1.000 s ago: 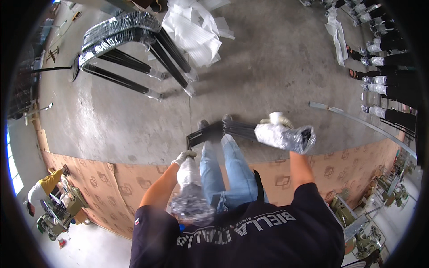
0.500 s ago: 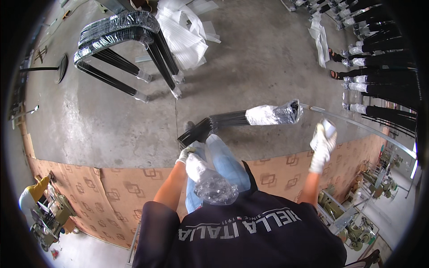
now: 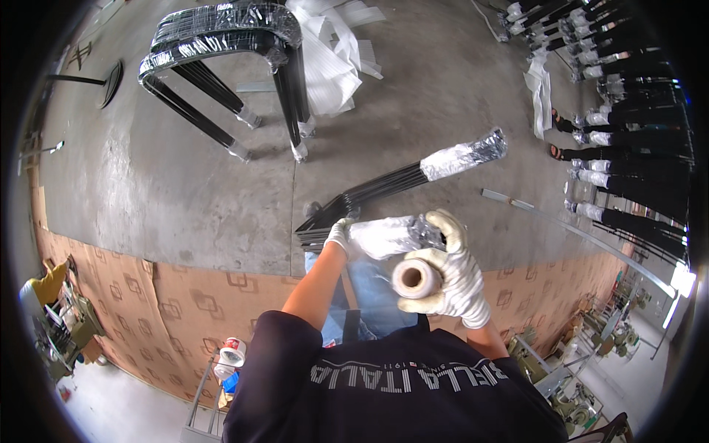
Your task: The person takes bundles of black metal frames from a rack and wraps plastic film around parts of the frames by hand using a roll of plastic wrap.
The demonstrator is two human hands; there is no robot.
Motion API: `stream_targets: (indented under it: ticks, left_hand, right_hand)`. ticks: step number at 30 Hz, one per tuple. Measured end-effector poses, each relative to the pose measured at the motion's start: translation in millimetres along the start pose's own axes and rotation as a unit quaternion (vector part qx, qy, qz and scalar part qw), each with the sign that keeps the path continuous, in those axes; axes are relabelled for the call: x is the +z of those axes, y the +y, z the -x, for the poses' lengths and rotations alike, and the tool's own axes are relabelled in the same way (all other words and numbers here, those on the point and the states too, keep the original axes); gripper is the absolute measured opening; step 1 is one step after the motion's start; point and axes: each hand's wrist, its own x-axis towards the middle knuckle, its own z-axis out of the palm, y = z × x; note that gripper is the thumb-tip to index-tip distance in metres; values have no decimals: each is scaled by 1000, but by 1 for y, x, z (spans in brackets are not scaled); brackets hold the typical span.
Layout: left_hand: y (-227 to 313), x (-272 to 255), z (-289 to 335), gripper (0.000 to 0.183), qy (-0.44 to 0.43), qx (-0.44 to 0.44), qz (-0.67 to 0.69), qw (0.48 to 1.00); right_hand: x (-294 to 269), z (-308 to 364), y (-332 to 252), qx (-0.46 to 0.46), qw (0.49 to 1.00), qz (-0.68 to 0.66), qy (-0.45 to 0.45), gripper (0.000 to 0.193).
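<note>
A bundle of black bent metal tube frames [image 3: 373, 193] lies slantwise in front of my legs. Its far wrapped end [image 3: 464, 156] points away to the right, covered in white foam and clear film. The nearer wrapped end [image 3: 388, 235] points right across my lap. My left hand [image 3: 339, 235], in a white glove, is closed round the tubes just left of that nearer end. In my gloved right hand [image 3: 461, 284] is a roll of clear stretch film [image 3: 414, 279], its cardboard core facing me. The right fingers also touch the tip of the nearer end.
Another film-wrapped stack of black frames [image 3: 221, 44] stands at the far left, with white foam sheets [image 3: 332, 66] beside it. Black frames with wrapped ends [image 3: 628, 140] line the right side. A metal bar [image 3: 532, 205] lies on the floor; patterned brown sheeting [image 3: 199, 303] is near me.
My right hand has come in from the right with the film roll to the bundle's nearer end. That end has swung from pointing at me to pointing right, and the far end has tilted away.
</note>
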Motion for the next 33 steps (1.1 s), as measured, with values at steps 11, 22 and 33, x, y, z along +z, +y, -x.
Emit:
stream_targets:
  ticks: [11, 22, 33]
  left_hand:
    - [-53, -147, -114, 62, -166, 175, 363, 900]
    - [15, -148, -234, 68, -339, 374, 686, 524]
    - [46, -137, -157, 44, -529, 332, 640, 448]
  right_hand:
    - [7, 0, 34, 66, 985, -107, 115, 45]
    - [16, 0, 83, 197, 819, 370, 392, 29]
    - [-42, 41, 137, 19, 904, -376, 202, 52]
